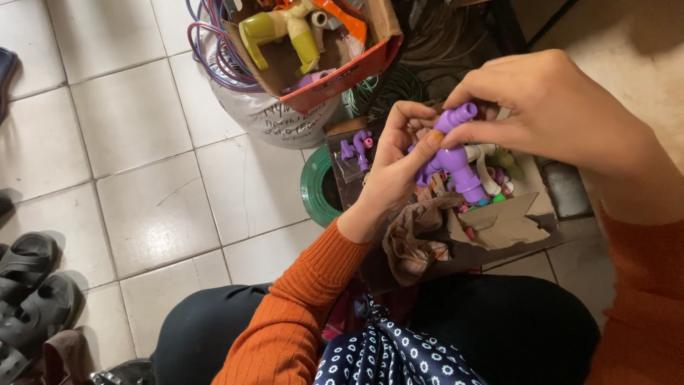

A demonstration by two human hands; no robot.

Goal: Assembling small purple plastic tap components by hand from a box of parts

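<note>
A purple plastic tap (pixel 452 160) is held up over the lap, above the near edge of an open cardboard box (pixel 513 228), seemingly so both hands can work it in clear air. The left hand (pixel 395 167) is clenched round its body, thumb pressed on top; the right hand (pixel 548 107) is pinched on its upper spout. Small coloured fittings (pixel 491 189) are packed in the box beneath, a crumpled cloth (pixel 417 239) at its near corner. Beyond, a second box (pixel 320 50) of yellow-green taps is crowded against wire coils (pixel 214 50); open tiled floor (pixel 135 135) lies only at the left
</note>
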